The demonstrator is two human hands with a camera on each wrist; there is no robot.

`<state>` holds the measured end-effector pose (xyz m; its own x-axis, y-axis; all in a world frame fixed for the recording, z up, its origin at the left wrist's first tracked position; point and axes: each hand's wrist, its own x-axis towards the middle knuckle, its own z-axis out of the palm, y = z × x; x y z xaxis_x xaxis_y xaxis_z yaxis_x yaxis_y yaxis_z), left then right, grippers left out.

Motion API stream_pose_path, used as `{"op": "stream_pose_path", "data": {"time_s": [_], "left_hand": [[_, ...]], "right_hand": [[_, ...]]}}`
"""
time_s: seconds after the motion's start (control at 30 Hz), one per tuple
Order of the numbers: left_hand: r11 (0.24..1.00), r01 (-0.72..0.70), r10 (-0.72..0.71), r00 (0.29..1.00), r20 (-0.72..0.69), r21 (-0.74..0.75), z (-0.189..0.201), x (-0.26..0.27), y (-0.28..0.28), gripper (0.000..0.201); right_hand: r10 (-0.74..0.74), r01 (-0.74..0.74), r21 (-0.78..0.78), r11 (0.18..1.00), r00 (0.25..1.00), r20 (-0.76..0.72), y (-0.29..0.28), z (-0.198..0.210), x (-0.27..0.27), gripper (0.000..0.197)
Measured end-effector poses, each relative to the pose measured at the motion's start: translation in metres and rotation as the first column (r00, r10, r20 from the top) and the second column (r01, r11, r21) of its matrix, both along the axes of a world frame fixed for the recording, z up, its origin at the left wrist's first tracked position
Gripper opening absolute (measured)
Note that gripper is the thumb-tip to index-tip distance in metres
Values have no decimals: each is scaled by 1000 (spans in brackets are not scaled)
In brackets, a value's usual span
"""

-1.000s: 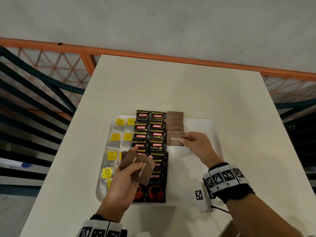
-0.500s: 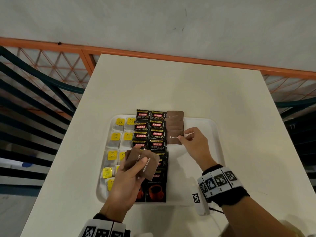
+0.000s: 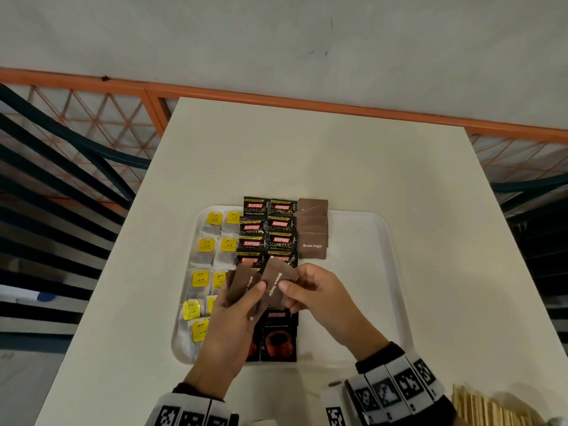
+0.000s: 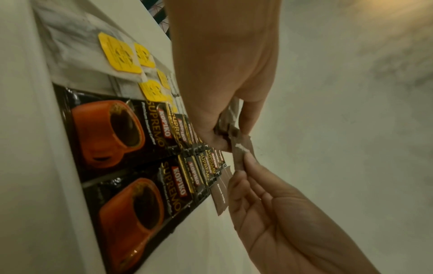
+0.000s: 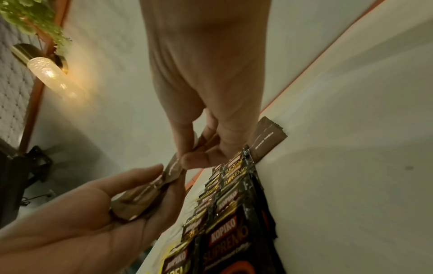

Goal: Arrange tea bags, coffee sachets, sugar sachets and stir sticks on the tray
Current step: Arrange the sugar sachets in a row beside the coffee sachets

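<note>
Right hand (image 3: 310,292) has drawn back from the brown sugar row (image 3: 313,232) to the left hand (image 3: 238,305), its grip pinching one sugar sachet (image 3: 276,282) from the bunch (image 3: 241,285) the left grip clutches; both hands cover the coffee sachets (image 3: 267,229). White tray (image 3: 368,272) on desk (image 3: 307,161): tea bags (image 3: 212,244) left, coffee centre, sugar right; stir sticks (image 3: 482,407) on the desk at near right

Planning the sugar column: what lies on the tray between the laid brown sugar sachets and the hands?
In the head view, bare white tray lies directly below the laid brown sugar sachets; the hands hover lower left, over the coffee sachets.
</note>
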<state>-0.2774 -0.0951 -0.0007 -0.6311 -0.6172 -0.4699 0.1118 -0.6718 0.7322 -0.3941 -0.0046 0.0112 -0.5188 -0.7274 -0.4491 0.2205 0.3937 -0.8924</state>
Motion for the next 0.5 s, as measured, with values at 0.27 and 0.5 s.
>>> {"op": "stream_pose_path", "data": {"time_s": [0.27,0.5], "left_hand": [[992,124,-120,985,124,-27,-11,10,3,39],[973,174,-158,981,111,-152,2,9,-1,53]], "right_hand": [[-3,0,-43,999,997,-80,8,3,-6,16],[255,-241,82,967,916,-308,18,7,-12,18]]}}
